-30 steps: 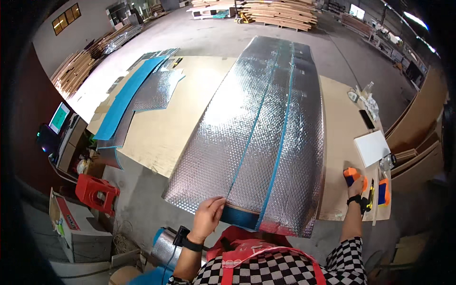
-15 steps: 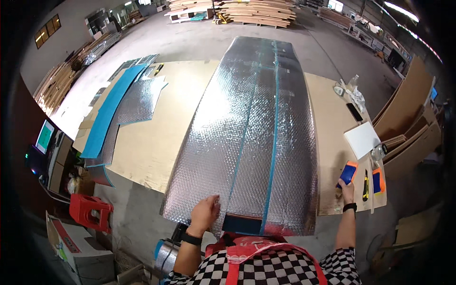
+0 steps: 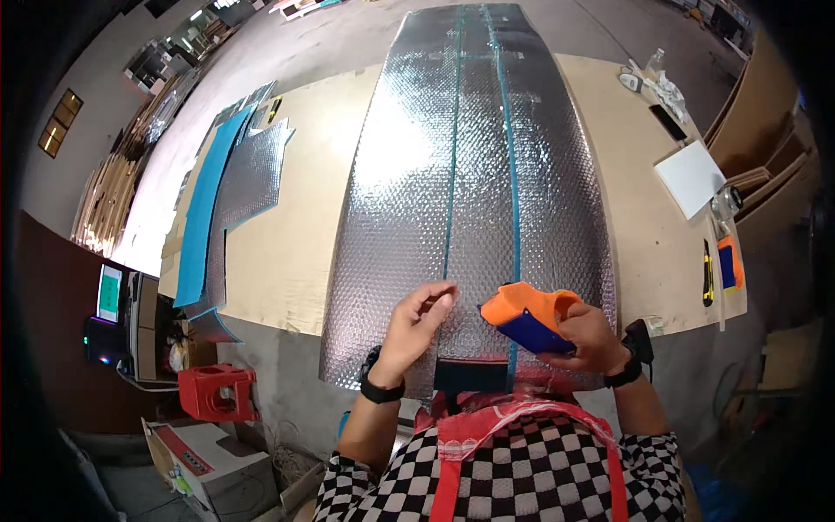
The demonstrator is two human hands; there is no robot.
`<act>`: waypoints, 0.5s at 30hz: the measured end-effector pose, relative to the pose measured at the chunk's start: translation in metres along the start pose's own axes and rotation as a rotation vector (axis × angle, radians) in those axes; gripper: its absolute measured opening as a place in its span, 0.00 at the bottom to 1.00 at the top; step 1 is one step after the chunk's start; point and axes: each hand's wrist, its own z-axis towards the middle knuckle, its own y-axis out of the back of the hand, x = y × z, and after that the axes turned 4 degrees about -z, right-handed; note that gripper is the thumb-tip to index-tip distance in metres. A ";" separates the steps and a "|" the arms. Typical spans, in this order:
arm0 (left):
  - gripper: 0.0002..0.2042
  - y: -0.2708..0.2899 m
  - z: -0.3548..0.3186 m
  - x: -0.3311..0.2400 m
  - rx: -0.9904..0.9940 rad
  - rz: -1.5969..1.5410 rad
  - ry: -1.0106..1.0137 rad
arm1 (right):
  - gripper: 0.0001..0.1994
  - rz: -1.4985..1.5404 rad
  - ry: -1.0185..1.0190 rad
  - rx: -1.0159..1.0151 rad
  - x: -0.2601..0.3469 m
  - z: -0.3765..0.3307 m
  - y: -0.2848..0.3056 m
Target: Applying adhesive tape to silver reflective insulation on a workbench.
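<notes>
A long silver bubble-foil sheet [image 3: 391,235] lies in front of me, with blue strips running along its length. In my right hand [image 3: 596,344] is an orange-and-blue hand tool [image 3: 531,315], a curved orange grip on a flat blue base, raised over the near part of the sheet. My fingers wrap its right end. My left hand [image 3: 417,326] hovers over the foil to the left of the tool, fingers loosely curled and thumb a little apart, with nothing seen in it. A dark rectangular patch [image 3: 470,376] shows at the sheet's near edge, against my apron.
On the tan board to the right lie a white square panel [image 3: 690,178], a black-yellow cutter knife [image 3: 708,271], another orange-and-blue tool [image 3: 730,263] and a computer mouse [image 3: 630,81]. Blue and foil offcuts [image 3: 209,209] lie left. A red stool [image 3: 217,393] stands near left.
My right hand has brought the orange-and-blue tool from the right side of the board to over the foil sheet. My left hand has moved up and right. The view has tilted down.
</notes>
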 end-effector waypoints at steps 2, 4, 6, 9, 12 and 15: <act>0.15 -0.006 0.005 -0.016 0.015 -0.190 -0.013 | 0.21 0.048 0.048 0.003 0.007 0.003 0.002; 0.17 -0.008 0.006 -0.025 0.098 -0.389 0.008 | 0.21 0.081 0.068 0.013 0.016 0.009 0.007; 0.20 -0.007 0.008 -0.020 0.159 -0.409 -0.020 | 0.21 0.107 0.086 0.024 0.020 0.011 0.011; 0.24 -0.009 0.005 -0.018 0.316 -0.379 0.029 | 0.21 0.110 0.121 0.096 0.022 0.006 0.011; 0.27 -0.014 0.003 -0.024 0.424 -0.401 0.074 | 0.21 0.116 0.140 0.127 0.022 0.002 0.010; 0.29 -0.019 -0.001 -0.019 0.429 -0.453 0.134 | 0.19 0.134 0.133 0.123 0.025 0.000 0.009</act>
